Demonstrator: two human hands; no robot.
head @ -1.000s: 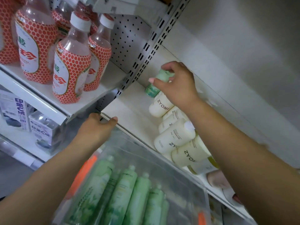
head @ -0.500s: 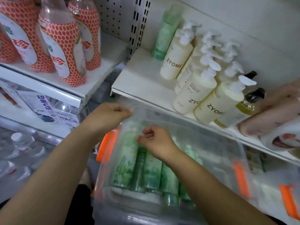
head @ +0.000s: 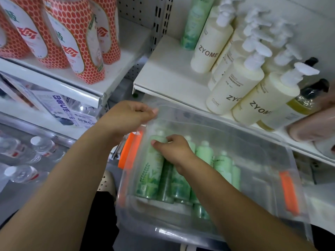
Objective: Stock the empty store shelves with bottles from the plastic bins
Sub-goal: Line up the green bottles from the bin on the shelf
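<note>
A clear plastic bin (head: 272,211) with orange latches sits below the shelf and holds several green bottles lying side by side. My left hand (head: 126,116) grips the bin's far left rim. Inside the bin, my right hand (head: 174,151) curls over the top of the leftmost green bottle (head: 152,171). One green bottle (head: 194,22) stands upright at the back left of the white shelf (head: 166,80), beside the cream pump bottles (head: 233,87).
Red honeycomb-patterned bottles (head: 79,42) fill the left shelf, with white boxes (head: 59,105) beneath them and water bottles (head: 21,147) lower left. A dark-capped yellow bottle (head: 304,102) and pink packs (head: 313,127) are at the right of the white shelf.
My right hand left the green bottle standing on the shelf, came down into the bin and closed over another green bottle. The view tilted downward. My left hand stayed on the bin rim.
</note>
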